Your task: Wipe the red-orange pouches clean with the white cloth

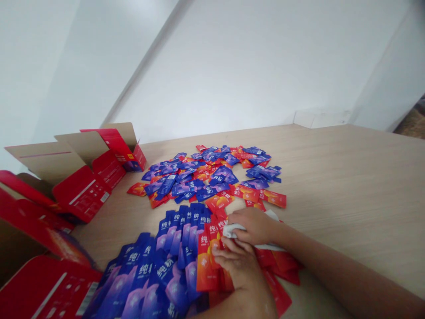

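Fig. | Right hand (254, 226): closed on white cloth (234, 231), held above red sachets (207, 266) | Left hand (234, 266): curled against the sachets, grip unclear | Adjacent: fanned blue sachets (166, 270), loose sachet heap (206, 170), wooden table (332, 177)

We find the right hand (254, 226) gripping a crumpled white cloth (232, 231) above fanned red sachets (207, 261), the left hand (234, 266) resting on them beside fanned blue sachets (156, 270), with a loose sachet pile (206, 173) and open red cartons (83, 190) on the wooden table (332, 177).

The upper hand (255, 226) and lower hand (235, 266) hide most of the white cloth (230, 231); the picture's left edge cuts off a red carton (43, 288).
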{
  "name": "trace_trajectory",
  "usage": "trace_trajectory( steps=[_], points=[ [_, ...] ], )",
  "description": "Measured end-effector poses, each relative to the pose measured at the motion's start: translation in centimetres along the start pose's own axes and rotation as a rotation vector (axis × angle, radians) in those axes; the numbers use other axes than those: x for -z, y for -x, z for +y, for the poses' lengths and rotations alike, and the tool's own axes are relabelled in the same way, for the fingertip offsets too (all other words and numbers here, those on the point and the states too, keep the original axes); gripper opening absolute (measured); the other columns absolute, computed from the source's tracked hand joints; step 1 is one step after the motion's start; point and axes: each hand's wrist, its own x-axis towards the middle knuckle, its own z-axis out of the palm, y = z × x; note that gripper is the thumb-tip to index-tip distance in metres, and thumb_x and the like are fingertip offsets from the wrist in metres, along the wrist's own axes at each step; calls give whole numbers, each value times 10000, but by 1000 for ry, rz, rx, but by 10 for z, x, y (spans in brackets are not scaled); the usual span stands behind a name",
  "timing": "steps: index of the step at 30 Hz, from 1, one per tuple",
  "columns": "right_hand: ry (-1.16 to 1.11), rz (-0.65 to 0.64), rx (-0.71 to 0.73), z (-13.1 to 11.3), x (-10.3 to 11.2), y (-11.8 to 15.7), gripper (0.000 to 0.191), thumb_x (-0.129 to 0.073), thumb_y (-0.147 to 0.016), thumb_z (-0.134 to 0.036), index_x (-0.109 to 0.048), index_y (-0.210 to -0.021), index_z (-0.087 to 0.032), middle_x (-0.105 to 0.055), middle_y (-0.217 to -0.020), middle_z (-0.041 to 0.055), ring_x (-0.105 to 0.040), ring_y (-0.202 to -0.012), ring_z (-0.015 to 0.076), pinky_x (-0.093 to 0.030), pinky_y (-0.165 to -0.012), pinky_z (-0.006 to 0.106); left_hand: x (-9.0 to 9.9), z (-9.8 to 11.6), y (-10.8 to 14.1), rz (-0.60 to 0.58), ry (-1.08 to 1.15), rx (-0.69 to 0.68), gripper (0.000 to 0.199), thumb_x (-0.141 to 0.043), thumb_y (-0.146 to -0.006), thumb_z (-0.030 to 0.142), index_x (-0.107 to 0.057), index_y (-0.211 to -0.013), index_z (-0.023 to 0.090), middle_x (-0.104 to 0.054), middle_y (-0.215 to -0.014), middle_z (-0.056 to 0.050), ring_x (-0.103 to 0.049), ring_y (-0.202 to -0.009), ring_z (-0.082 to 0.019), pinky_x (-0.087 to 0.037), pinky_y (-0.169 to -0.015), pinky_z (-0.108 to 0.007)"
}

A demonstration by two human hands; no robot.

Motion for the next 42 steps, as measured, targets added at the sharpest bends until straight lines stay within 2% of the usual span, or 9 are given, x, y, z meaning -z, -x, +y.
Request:
trace_trajectory(
  steps=[5,9,13,20,25,29,34,39,42],
  points=[
    [67,18,-120,10,4,-2,157,-467,-846,-273,-583,-912,-192,-643,-886,43,-568,-793,186,-329,-649,269,1,-2,2,6,18,-8,465,-433,-812,13,-633,-1169,235,-587,-1239,-172,-596,-1017,-396,-486,-812,-566],
    [10,62,-72,5,11,-1,173,-483,-830,-247,-586,-960,-197,-643,-916,40,-566,-829,185,-348,-686,271,1,-2,2,1,29,-4,476,-427,-813,2,-631,-1172,239,-585,-1241,-172,-597,-1016,-395,-491,-804,-563],
    [-60,-6,25,-4,7,0,195,-514,-820,-255,-602,-984,-196,-640,-925,42,-563,-847,186,-356,-709,269,-2,3,-1,-11,33,18,479,-410,-830,5,-604,-1209,226,-583,-1239,-186,-593,-1022,-397,-482,-812,-580],
    [7,26,-94,8,0,-2,181,-453,-879,-270,-592,-962,-188,-624,-932,56,-555,-846,190,-362,-714,275,-1,1,1,6,19,-1,482,-413,-828,10,-628,-1171,270,-591,-1237,-163,-597,-1013,-398,-487,-796,-572],
    [-45,108,-36,6,5,-2,204,-477,-853,-238,-586,-1015,-183,-624,-969,57,-545,-891,190,-369,-773,286,1,-2,1,-4,34,-8,465,-418,-827,14,-630,-1172,243,-587,-1237,-184,-596,-1018,-397,-485,-809,-567],
    [-87,46,39,0,1,-1,201,-508,-834,-252,-591,-1008,-197,-627,-948,39,-552,-880,183,-371,-764,275,2,-2,1,-7,4,-19,475,-415,-826,4,-611,-1201,222,-577,-1238,-205,-600,-1009,-399,-486,-805,-574],
    [7,26,-87,5,-3,-3,183,-470,-866,-271,-584,-984,-189,-623,-948,59,-556,-860,193,-365,-725,278,6,-4,3,-8,26,-32,480,-428,-817,-5,-612,-1198,221,-580,-1239,-196,-594,-1018,-400,-488,-811,-570],
    [29,139,-145,4,2,-3,178,-479,-853,-260,-570,-988,-187,-623,-962,63,-546,-883,197,-361,-746,288,6,-5,2,-16,83,-36,461,-423,-823,-2,-613,-1196,193,-565,-1245,-220,-585,-1033,-401,-482,-824,-575],
    [-18,159,-80,-1,2,-2,197,-509,-826,-255,-569,-1002,-191,-625,-962,50,-545,-894,191,-357,-767,283,5,-5,2,-37,103,-34,475,-416,-822,-16,-596,-1216,180,-550,-1256,-232,-582,-1038,-398,-482,-826,-579]
  ],
)
